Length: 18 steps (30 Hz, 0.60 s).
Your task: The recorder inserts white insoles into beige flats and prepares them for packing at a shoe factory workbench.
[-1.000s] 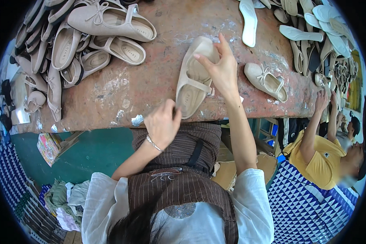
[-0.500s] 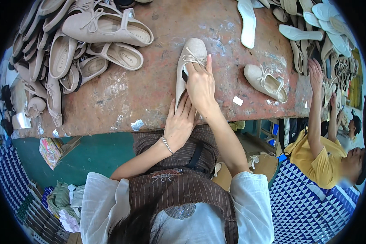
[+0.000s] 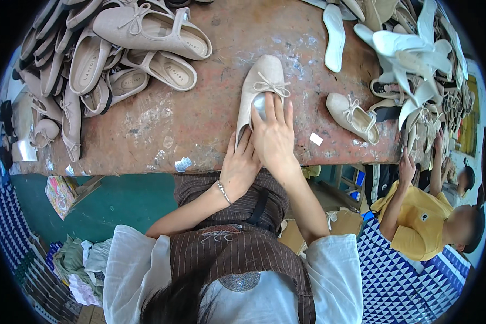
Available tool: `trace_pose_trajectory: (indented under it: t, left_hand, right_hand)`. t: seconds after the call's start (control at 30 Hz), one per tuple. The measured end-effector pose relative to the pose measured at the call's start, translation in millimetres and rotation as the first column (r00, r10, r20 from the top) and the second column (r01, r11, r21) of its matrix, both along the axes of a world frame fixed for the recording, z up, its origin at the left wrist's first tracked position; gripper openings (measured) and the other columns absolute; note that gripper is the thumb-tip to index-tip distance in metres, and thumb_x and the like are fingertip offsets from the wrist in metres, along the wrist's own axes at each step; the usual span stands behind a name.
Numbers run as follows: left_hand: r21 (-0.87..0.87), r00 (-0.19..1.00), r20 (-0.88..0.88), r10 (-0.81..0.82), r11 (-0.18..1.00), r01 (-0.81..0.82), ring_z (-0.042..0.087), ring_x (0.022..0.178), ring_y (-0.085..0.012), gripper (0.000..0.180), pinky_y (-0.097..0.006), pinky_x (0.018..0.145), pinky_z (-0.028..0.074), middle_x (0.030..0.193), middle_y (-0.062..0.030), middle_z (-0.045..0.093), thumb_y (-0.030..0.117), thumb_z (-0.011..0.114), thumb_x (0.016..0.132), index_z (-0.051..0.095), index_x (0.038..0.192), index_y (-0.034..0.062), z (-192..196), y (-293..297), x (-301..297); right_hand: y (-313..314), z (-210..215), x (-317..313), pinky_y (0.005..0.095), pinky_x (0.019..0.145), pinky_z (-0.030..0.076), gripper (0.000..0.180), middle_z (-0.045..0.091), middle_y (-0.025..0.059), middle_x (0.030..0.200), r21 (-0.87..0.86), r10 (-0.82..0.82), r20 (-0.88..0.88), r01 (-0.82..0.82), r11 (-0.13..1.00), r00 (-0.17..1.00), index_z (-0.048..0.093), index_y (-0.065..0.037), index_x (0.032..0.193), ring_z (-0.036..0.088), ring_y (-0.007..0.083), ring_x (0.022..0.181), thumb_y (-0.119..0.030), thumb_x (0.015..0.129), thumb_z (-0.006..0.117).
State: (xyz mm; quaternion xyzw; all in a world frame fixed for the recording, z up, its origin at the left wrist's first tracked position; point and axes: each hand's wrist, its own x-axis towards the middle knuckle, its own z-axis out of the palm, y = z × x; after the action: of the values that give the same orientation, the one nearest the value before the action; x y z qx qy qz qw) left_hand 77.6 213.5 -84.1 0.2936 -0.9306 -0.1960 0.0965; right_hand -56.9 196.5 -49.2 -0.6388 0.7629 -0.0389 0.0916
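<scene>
A beige flat shoe with a thin bow (image 3: 262, 73) lies on the worn brown table in front of me, its toe pointing away. My left hand (image 3: 241, 168) is closed round its heel end, fingers along the side. My right hand (image 3: 275, 137) reaches into the shoe's opening from above with its fingers stretched out, and one finger stays outside the right edge. Its fingertips and thumb are partly hidden. A pale patch of the shoe's inside shows beside these fingers.
Beige shoes (image 3: 151, 32) are heaped at the left. Another bow shoe (image 3: 353, 116) and a small white label (image 3: 316, 139) lie to the right. Beyond are a white insole (image 3: 335, 40) and a pile of insoles (image 3: 410, 51). A co-worker in yellow (image 3: 416, 221) is at the right.
My right hand's fingers have straightened inside the shoe, showing more of its lining. My left hand still grips the heel. The co-worker's hands have drawn back, and the insole pile has shifted.
</scene>
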Motion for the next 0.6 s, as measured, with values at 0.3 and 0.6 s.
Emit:
trace_pose_trajectory:
  t: [0.3,0.6]
  left_hand:
    - [0.069,0.999,0.033,-0.02,0.997,0.018,0.036,0.14,-0.0349,0.057,-0.057,0.115,0.026,0.139,-0.0211,0.05,0.032,0.063,0.088,0.054,0.131,-0.0051,1.9,-0.7,1.4]
    - [-0.01,0.999,-0.032,0.014,1.0,-0.015,0.034,0.142,-0.0349,0.057,-0.056,0.115,0.027,0.144,-0.0206,0.046,0.023,0.061,0.084,0.053,0.133,-0.0044,-1.6,-0.1,0.1]
  right_hand:
    - [-22.3,-9.1,-1.5,0.0622,0.116,0.015,0.032,0.054,0.0232,0.132,-0.129,0.029,-0.079,-0.039,0.991,0.996,0.067,-0.002,0.111,0.05,0.0374,0.125,-0.013,0.085,0.052]
    - [32.6,6.5,3.4,0.0602,0.117,0.018,0.051,0.056,0.0187,0.138,-0.112,0.049,0.08,-0.04,0.993,0.996,0.055,0.0,0.135,0.048,0.0319,0.134,-0.006,0.084,0.056]
